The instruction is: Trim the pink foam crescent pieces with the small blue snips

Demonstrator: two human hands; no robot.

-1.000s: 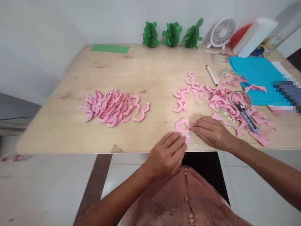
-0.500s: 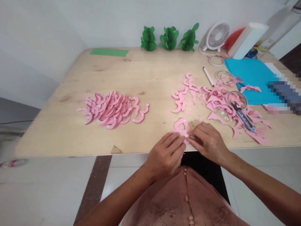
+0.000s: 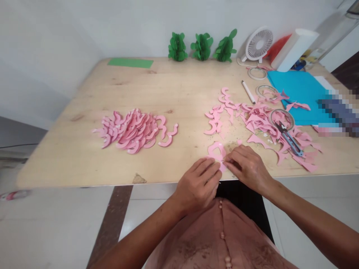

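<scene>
A wavy pink paper cutout (image 3: 217, 150) with white patches on it lies at the table's near edge. My left hand (image 3: 199, 183) presses its lower part down, the fingers held together over it. Close against those fingertips, my right hand (image 3: 248, 164) pinches thumb and fingers at the cutout's right side. What sits in that pinch is too small to make out. A tiny pink scrap (image 3: 239, 142) rests just above the right hand. More curved pink strips (image 3: 213, 125) lie beyond the cutout.
A heap of curved pink cutouts (image 3: 137, 130) lies to the left. Blue-handled snips (image 3: 291, 142) rest on pink scraps (image 3: 258, 117) and a tape roll (image 3: 293, 120) at right. Behind stand a marker (image 3: 248, 92), blue sheets (image 3: 300, 89), a fan (image 3: 259, 44) and green paper figures (image 3: 202, 46).
My right hand has moved down and left to the left fingertips, uncovering the tiny scrap. The left hand stays on the cutout. The camera view has shifted slightly.
</scene>
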